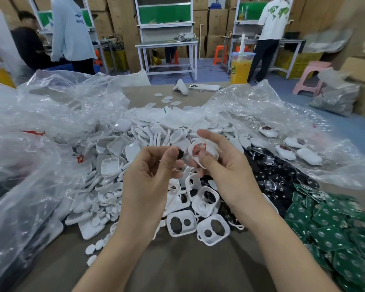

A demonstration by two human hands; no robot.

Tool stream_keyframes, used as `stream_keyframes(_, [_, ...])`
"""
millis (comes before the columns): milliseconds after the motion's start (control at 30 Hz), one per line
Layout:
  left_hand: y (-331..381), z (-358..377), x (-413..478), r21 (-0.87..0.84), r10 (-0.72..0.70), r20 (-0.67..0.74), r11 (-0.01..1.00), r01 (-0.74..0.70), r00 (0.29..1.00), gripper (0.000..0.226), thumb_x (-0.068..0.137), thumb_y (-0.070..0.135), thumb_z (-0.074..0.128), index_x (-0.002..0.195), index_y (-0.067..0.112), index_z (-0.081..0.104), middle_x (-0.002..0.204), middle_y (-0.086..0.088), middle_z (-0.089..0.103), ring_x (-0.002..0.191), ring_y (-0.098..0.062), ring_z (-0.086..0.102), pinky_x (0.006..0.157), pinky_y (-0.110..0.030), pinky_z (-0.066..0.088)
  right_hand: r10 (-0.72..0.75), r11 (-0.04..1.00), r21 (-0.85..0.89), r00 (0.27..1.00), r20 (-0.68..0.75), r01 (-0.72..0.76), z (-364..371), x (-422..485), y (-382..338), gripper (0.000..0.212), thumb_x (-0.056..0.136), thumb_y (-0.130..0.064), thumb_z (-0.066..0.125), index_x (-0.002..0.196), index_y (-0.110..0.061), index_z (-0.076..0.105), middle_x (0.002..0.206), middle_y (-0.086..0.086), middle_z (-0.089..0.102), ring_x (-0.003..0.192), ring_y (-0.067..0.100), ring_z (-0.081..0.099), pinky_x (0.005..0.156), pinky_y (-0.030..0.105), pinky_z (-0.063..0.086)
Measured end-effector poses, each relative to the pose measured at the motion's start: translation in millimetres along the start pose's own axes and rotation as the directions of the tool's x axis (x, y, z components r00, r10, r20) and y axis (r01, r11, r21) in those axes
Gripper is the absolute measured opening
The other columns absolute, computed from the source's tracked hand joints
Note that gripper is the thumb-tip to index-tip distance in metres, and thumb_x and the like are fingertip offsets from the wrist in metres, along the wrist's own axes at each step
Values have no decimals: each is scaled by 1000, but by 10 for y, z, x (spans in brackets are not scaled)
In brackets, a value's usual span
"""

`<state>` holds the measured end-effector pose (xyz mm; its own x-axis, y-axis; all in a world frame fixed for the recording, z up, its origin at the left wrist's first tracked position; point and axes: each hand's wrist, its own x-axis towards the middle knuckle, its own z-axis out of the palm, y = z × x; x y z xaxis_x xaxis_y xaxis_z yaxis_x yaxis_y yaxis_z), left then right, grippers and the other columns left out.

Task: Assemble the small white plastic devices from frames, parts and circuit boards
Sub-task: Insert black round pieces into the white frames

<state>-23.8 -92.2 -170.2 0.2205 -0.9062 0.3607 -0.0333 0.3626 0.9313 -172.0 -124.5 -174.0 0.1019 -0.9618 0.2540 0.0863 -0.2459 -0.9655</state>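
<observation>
The left grip (154, 173) pinches a black part (181, 153); the right grip (226, 165) clasps a white frame (191, 151). Beneath them loose frames (181, 224) heap the surface (177, 270) (boards (335, 228) to the right), with bags (30, 144) crowding the left.

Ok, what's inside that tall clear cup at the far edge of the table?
Orange drink fills most of the cup; a white straw pokes up through its lid. A sticker covers part of it.

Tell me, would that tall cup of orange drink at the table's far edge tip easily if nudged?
Probably: the drink cup is tall, narrow and looks mostly full, so a high push could topple it. It likely feels heavy for its size. The lid might limit spilling, but it stands near the table edge.
</observation>
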Motion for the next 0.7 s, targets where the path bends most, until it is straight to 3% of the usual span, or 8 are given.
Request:
stream_keyframes(100, [-9,-7,20,-87,-47,39,995,50,998,11,97,18,64,101,8,64,80,-6,76,71,-18,73,66,-21,58,29,1000,-5,999,-33,-29,-8,13,28,26,99,-16,63,115,-36,57,95,1,76,76,26,73,57,24,57])
stream_keyframes(167, [-24,-12,27,-119,-76,61,989,83,995,8,100,13,60,105,9,66,79,-6,75,71,-17,72,68,-23,58,31,999,15,999,-38,-30,-12,20,40,22,96,-16,68,112,-32,63,93,2,77,69,21,73,53,22,55])
stream_keyframes(300, [-58,-25,53,-85,-119,73,988,125,990,21,100,10,59,115,19,70,81,4,72,81,-13,72,81,-26,59,33,998,61,999,-14,-32,-21,37,72,23,99,-12,62,113,-29,70,99,-2,78,85,17,76,75,25,61])
stream_keyframes(367, [-53,-26,52,-77,-119,56,989,123,991,21,97,11,63,116,19,67,88,0,73,83,-12,73,78,-21,57,35,999,27,999,5,-35,-18,36,97,25,103,-14,56,115,-32,70,102,-3,77,88,17,76,86,34,61])
stream_keyframes(433, [-39,-27,46,-53,-109,44,992,111,993,15,93,15,67,108,15,68,91,0,76,82,-10,72,75,-17,55,29,1000,-9,1000,13,-28,-11,37,106,25,105,-16,53,115,-34,67,103,-5,77,86,18,76,85,41,61])
stream_keyframes(600, [-29,-20,31,11,-96,52,995,96,994,6,92,19,70,97,15,72,80,13,75,73,3,65,69,-10,49,3,1000,-14,999,33,-3,-9,33,110,16,103,-15,56,109,-28,62,97,-9,78,79,16,77,70,22,59])
stream_keyframes(700, [-22,-5,30,-1,-92,61,996,92,994,6,94,16,69,98,13,70,82,10,75,73,1,65,68,-11,51,1,1000,31,998,69,-3,22,19,103,17,100,-15,61,101,-30,69,98,-5,77,79,20,77,72,23,59])
